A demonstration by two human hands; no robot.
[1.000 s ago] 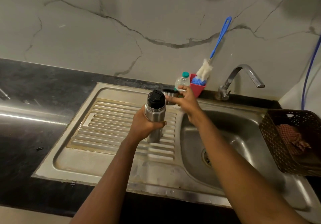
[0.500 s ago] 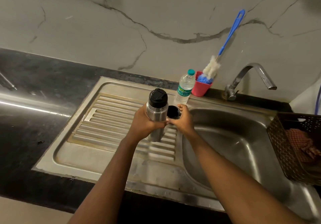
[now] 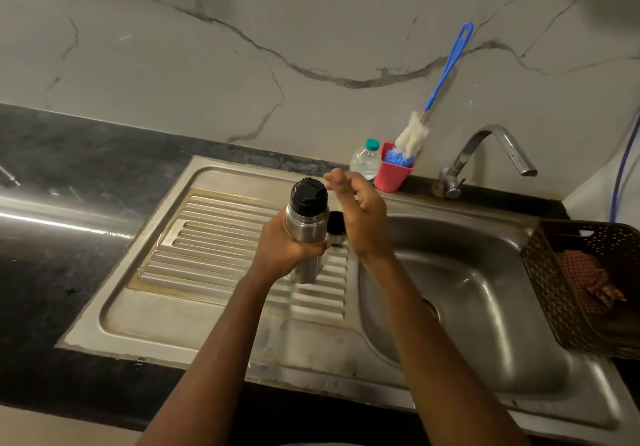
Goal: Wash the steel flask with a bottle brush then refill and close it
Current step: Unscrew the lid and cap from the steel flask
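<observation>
My left hand (image 3: 284, 248) grips the body of the steel flask (image 3: 306, 227), held upright over the ribbed draining board (image 3: 221, 248); a black stopper closes its top. My right hand (image 3: 360, 213) hovers just right of the flask top, fingers straight and empty. The flask's steel cup-lid (image 3: 336, 228) stands mouth up on the board behind the flask, partly hidden by my right hand. The bottle brush (image 3: 436, 99), blue handle and white bristles, stands in a red cup (image 3: 394, 175) at the wall.
A small plastic water bottle (image 3: 365, 161) with a green cap stands left of the red cup. The tap (image 3: 485, 155) arches over the sink basin (image 3: 467, 293). A brown basket (image 3: 585, 286) with a red cloth sits at the basin's right edge. Black counter lies to the left.
My right hand set the cup-lid down on the draining board beside the flask, let go of it and rose, fingers spread, to the flask's top. My left hand kept its grip.
</observation>
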